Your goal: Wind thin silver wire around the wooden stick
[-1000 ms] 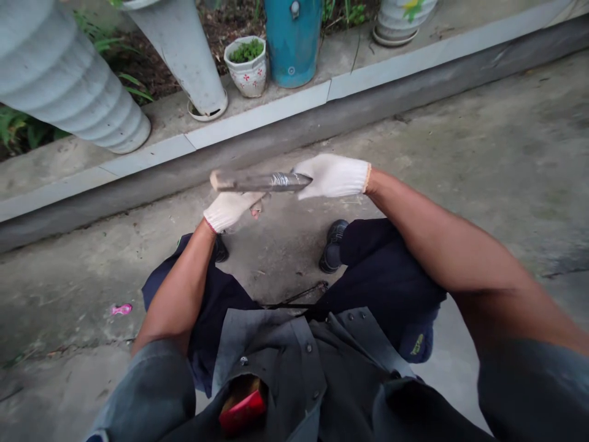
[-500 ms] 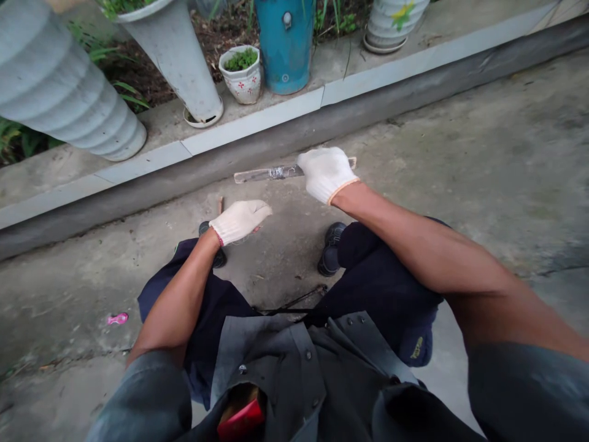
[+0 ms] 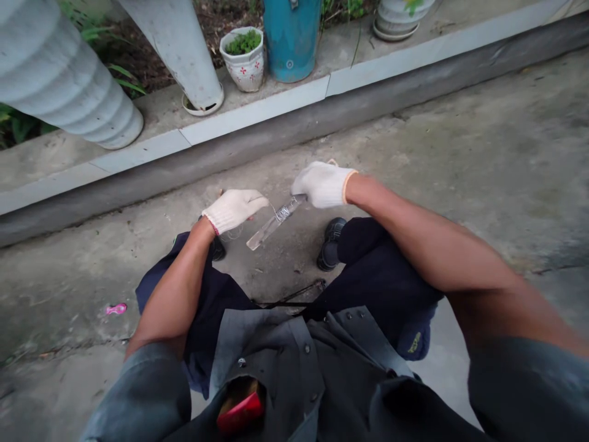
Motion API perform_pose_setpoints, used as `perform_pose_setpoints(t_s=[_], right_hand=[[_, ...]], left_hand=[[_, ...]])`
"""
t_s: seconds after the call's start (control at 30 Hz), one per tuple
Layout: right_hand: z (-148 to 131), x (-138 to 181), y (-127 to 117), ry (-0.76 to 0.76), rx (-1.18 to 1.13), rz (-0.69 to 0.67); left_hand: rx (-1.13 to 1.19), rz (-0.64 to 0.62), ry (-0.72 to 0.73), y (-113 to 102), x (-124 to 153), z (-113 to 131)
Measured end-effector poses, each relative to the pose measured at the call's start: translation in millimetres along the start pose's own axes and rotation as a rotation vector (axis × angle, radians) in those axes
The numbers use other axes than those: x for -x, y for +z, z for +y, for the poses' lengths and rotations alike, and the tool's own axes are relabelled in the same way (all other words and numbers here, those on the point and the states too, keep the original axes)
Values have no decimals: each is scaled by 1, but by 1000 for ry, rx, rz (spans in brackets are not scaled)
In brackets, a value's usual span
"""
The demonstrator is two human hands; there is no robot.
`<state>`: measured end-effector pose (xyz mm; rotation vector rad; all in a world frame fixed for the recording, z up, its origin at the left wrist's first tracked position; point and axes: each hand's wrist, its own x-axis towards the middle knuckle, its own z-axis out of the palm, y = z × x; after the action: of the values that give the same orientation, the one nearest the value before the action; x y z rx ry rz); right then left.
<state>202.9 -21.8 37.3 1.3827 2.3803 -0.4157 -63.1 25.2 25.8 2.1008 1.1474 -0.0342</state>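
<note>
Both my hands wear white knit gloves. My right hand (image 3: pixel 323 183) is closed around one end of a long flat stick (image 3: pixel 269 228) with thin wire (image 3: pixel 281 213) wound around its middle; the stick slants down and to the left. My left hand (image 3: pixel 234 209) is closed beside it, fingers pinched on something small and reddish that I cannot make out, perhaps with a thin wire strand running toward the winding. Both hands hover above the concrete ground between my knees.
My dark shoes (image 3: pixel 330 244) rest on the concrete. A low kerb (image 3: pixel 257 126) runs across ahead, with grey ribbed pots (image 3: pixel 69 73), a small white flowered pot (image 3: pixel 245 55) and a blue container (image 3: pixel 291 37) on it. A pink scrap (image 3: pixel 115 309) lies at left.
The right hand has swung the stick from level in front of me down to a slant, and dropped lower. The left hand let go of the stick earlier and has shifted slightly up.
</note>
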Motion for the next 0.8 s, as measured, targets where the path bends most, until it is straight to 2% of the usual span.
perform_pose_setpoints(t_s=[0.07, 0.17, 0.3, 0.43, 0.53, 0.6, 0.7, 0.8], right_hand=[[7, 8, -4, -14, -154, -3], [10, 16, -12, 25, -316, 99], [7, 13, -19, 199, -358, 262], [8, 5, -15, 387, -331, 328], [11, -1, -12, 532, -239, 313], [12, -4, -11, 577, -159, 278], [7, -9, -9, 541, -21, 212], [-3, -11, -7, 467, 37, 147]], left_hand=[[14, 6, 24, -2, -1, 1], [67, 10, 50, -1, -2, 3], [82, 18, 29, 8, -3, 6], [-7, -13, -1, 18, -6, 3], [-142, -18, 18, 23, -8, 0], [-197, -22, 66, 24, -7, -1], [-246, -37, 127, 23, -6, -1], [-289, -54, 101, 19, -6, -1]])
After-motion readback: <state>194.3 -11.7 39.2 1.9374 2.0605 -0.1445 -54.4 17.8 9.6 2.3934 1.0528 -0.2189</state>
